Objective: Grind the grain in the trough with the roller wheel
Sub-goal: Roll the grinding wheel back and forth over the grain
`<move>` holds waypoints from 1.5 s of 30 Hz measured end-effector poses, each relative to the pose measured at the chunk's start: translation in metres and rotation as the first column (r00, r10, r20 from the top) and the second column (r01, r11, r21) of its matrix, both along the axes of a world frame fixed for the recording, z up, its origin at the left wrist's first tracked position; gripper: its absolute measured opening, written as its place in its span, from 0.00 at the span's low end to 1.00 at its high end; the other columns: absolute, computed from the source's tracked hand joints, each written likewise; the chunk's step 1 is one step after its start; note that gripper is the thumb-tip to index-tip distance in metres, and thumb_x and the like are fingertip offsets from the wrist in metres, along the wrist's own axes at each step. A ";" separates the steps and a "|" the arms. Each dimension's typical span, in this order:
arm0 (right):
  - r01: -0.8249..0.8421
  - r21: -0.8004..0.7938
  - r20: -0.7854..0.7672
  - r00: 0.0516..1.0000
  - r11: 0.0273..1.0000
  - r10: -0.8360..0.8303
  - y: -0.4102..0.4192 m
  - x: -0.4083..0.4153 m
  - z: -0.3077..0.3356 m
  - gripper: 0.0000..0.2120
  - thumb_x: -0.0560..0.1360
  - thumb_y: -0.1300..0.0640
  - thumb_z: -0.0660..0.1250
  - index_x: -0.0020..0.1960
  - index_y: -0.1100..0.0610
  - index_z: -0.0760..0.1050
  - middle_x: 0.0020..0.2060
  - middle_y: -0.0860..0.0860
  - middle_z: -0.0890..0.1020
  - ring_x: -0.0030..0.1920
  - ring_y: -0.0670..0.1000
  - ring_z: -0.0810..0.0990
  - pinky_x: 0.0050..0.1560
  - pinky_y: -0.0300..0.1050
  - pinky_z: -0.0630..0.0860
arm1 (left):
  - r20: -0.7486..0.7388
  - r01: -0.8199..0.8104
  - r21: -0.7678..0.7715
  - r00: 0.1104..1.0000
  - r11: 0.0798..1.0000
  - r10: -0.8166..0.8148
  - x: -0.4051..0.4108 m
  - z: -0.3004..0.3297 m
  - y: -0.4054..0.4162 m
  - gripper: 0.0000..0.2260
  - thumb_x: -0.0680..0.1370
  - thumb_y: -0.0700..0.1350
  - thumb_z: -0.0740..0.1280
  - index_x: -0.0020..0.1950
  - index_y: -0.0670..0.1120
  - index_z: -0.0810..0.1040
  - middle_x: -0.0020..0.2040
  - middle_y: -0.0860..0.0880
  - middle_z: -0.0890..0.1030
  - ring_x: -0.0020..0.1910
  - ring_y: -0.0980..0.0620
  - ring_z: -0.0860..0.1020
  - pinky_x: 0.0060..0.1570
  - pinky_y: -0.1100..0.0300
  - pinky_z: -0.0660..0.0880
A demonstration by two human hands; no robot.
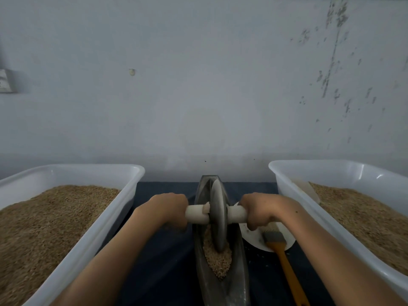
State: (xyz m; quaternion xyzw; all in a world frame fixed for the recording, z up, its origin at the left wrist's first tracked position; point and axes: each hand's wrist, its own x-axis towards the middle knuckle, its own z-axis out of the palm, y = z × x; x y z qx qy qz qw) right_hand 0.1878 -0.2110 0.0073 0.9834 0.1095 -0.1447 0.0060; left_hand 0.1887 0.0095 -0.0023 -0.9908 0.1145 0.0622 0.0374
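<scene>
Grey roller wheel (218, 215) stands in the trough (220, 272), my left hand (169, 209) and right hand (257, 210) each clamped on its white axle. Between my grips it stays balanced, I judge; grain (217, 259) lies just nearside.

wall (198, 85): pale grey, scuffed right | table cover (167, 250): dark blue

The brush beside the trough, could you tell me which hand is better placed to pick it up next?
The right hand: it grips the roller handle directly above the brush on the plate. The left hand is across the trough.
</scene>
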 end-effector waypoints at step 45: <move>0.011 -0.007 -0.015 1.000 1.000 -0.012 0.001 0.000 -0.001 0.15 0.71 0.59 0.70 0.57 0.59 0.76 0.46 0.55 0.81 0.39 0.50 0.79 0.34 0.39 0.72 | 0.026 -0.014 0.023 1.000 1.000 0.014 -0.001 -0.001 -0.001 0.21 0.71 0.51 0.72 0.61 0.47 0.73 0.50 0.49 0.79 0.46 0.51 0.77 0.45 0.57 0.72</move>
